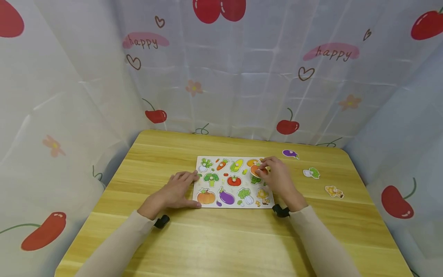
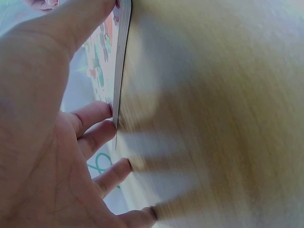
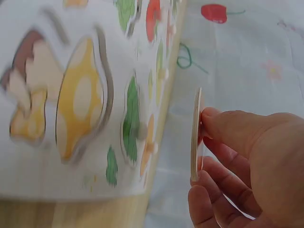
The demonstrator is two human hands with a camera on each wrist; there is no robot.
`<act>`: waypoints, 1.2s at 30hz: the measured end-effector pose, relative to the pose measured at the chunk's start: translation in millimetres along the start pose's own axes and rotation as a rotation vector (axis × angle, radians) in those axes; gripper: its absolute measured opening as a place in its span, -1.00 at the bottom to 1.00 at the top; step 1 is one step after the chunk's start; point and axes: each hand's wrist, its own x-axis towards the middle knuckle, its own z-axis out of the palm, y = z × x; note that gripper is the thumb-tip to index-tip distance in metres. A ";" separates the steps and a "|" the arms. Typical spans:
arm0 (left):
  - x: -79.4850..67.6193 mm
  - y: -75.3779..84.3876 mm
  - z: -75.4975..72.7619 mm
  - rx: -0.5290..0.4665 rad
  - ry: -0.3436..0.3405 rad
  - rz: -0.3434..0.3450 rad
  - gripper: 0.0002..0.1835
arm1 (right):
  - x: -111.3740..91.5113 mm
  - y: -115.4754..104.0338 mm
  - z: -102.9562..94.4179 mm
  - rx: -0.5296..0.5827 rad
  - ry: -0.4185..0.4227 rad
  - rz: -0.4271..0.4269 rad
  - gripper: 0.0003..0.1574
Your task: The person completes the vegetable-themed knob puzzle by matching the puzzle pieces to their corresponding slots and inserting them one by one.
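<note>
A white puzzle board with vegetable pictures lies on the table. My left hand rests at its left side, fingers spread; in the left wrist view the thumb and two fingertips touch the board's edge. Over the board's right part, my right hand pinches an orange vegetable puzzle piece. The right wrist view shows this piece edge-on, raised off the board, with its printed face hidden. Beneath it on the board is a green vegetable with a knob; the mushroom picture is nearer me.
Right of the board, an eggplant piece, a leafy green-and-white vegetable piece and a mushroom piece lie apart on the wooden table. A curtain with cherry prints surrounds the table's back and sides.
</note>
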 end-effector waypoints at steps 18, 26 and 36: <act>-1.5 1.7 -2.0 -0.020 0.000 0.021 0.26 | -2.5 -62.8 49.0 0.073 -0.091 -0.176 -0.80; -0.3 -0.4 -0.4 0.009 -0.002 0.016 0.29 | -7.4 -92.6 67.9 0.067 -0.188 -0.207 -0.82; -1.9 -1.4 -1.3 0.038 0.006 0.036 0.29 | -16.3 -113.5 89.3 0.081 -0.273 -0.301 -0.86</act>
